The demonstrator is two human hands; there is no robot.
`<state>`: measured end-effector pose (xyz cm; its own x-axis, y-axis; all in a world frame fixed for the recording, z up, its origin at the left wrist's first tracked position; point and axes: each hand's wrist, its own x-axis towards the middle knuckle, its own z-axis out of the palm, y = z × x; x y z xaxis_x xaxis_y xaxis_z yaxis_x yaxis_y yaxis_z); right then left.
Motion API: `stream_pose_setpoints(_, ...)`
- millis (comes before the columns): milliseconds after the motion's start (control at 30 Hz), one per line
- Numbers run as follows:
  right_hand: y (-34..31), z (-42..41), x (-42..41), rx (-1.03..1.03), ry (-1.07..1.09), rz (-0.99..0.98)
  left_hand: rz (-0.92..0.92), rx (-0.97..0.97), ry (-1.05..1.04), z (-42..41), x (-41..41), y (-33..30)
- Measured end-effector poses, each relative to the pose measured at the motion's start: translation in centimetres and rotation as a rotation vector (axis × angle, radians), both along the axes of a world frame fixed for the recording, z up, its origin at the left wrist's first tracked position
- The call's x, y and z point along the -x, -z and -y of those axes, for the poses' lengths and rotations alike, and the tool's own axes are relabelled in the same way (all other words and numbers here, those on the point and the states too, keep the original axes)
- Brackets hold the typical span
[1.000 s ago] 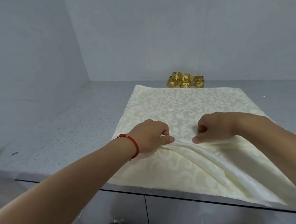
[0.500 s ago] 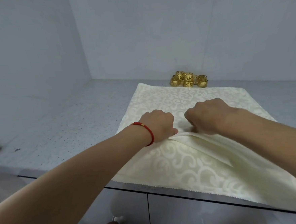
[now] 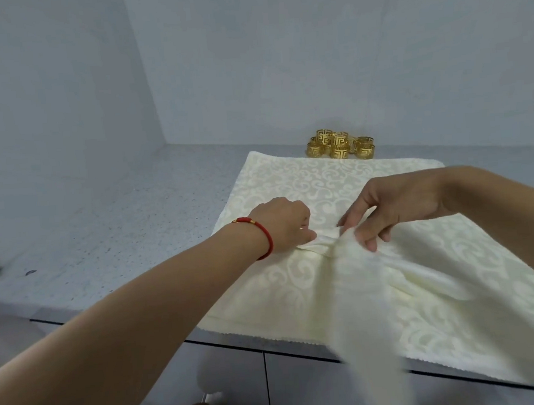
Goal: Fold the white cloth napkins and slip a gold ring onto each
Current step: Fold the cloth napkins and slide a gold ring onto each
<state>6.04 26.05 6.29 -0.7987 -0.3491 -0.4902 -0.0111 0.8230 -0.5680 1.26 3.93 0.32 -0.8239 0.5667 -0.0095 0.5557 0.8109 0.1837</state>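
Head camera view, looking down at a grey speckled counter [image 3: 109,232] set into a corner of pale grey walls. A white cloth napkin [image 3: 321,186] with a raised scroll pattern lies spread flat on the counter, its near scalloped edge hanging just over the counter's front lip.

Near the middle of the napkin, both hands meet at a gathered ridge of fabric. The left hand [image 3: 281,225], with a red cord bracelet [image 3: 263,235] at the wrist, is curled with its fingertips pinching the left end of the ridge against the napkin. The right hand [image 3: 395,207] is just to the right of it, raised off the napkin, with thumb and fingers curled round a bunch of cloth. From that bunch a loose fold runs toward the napkin's near edge and past it; this part is blurred.

A cluster of gold rings [image 3: 339,145] with cut-out key patterns sits on the counter touching or just beyond the napkin's far edge, some stacked on others. Grey cabinet fronts [image 3: 304,389] show below the napkin's near edge.
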Motion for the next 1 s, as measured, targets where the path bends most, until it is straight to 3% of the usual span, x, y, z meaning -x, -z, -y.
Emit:
stream_pose_setpoints(167,1.5,0.9,0.0,-0.145,0.021,-0.185,0.111,-0.087,0.007,0.3,0.3,-1.1)
stream_pose_setpoints(333,2.7,0.9,0.6,-0.174,0.055,-0.234,0.243,-0.17,-0.033,1.0,0.7,-1.9)
stream_pose_setpoints(800,4.0,0.7,0.5,0.033,0.13,-0.229,0.465,-0.248,-0.058,1.7,1.2,-1.9)
stream_pose_setpoints(1000,4.6,1.2,0.5,0.045,0.223,-0.28,0.405,-0.104,-0.022,1.3,0.6,-2.5)
